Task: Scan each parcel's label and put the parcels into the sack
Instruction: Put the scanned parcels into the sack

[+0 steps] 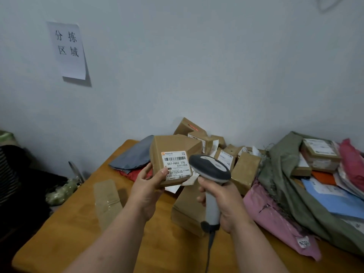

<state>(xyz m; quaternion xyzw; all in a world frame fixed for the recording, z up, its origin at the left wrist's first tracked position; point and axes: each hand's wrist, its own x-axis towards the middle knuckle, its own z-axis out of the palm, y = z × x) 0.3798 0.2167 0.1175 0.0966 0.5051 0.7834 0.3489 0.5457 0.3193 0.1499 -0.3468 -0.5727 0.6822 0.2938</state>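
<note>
Right hand (222, 201) grips the scanner (211, 184) by its handle, head just beside the label (176, 165). Left hand (146, 191) holds that cardboard parcel (173, 152) up above the table (78, 229); the green sack (283, 174) lies open at right.

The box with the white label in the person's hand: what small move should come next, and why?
Probably tilt the scanner so its head faces the label. The left hand holds the box label-up, while the right hand grips the scanner beside it, overlapping the label's edge.
</note>
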